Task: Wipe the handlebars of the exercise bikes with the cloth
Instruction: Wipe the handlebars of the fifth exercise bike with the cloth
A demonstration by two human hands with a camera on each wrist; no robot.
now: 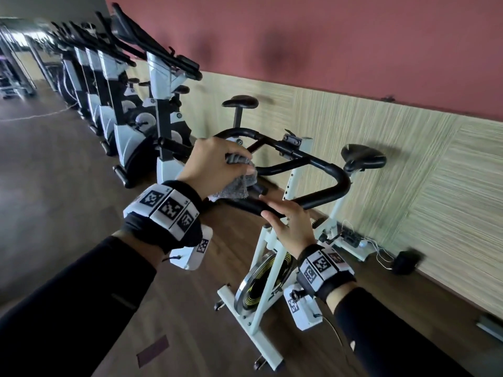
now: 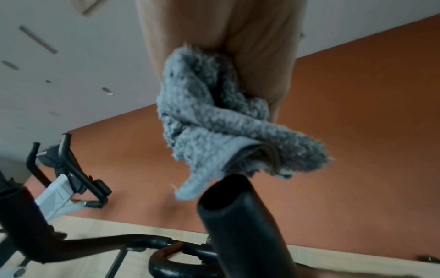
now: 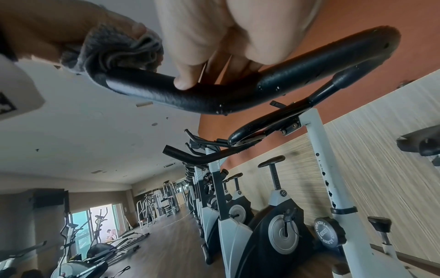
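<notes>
My left hand (image 1: 234, 159) grips a bunched grey cloth (image 1: 235, 190) beside the near left end of the white bike's black handlebar (image 1: 334, 172). In the left wrist view the cloth (image 2: 214, 122) hangs from the hand just above the open bar end (image 2: 238, 225). In the right wrist view the cloth (image 3: 112, 48) touches that end of the bar (image 3: 190, 97). My right hand (image 1: 272, 210) rests on the near grip with its fingers straight over the top. Its thumb (image 3: 188, 75) touches the bar's side.
The white spin bike (image 1: 269, 268) stands beside the panelled wall (image 1: 381, 131), its black saddle (image 1: 363, 157) beyond the handlebar. A row of grey and black exercise bikes (image 1: 130, 104) runs off to the left. A cable and a black box (image 1: 407, 261) lie by the wall.
</notes>
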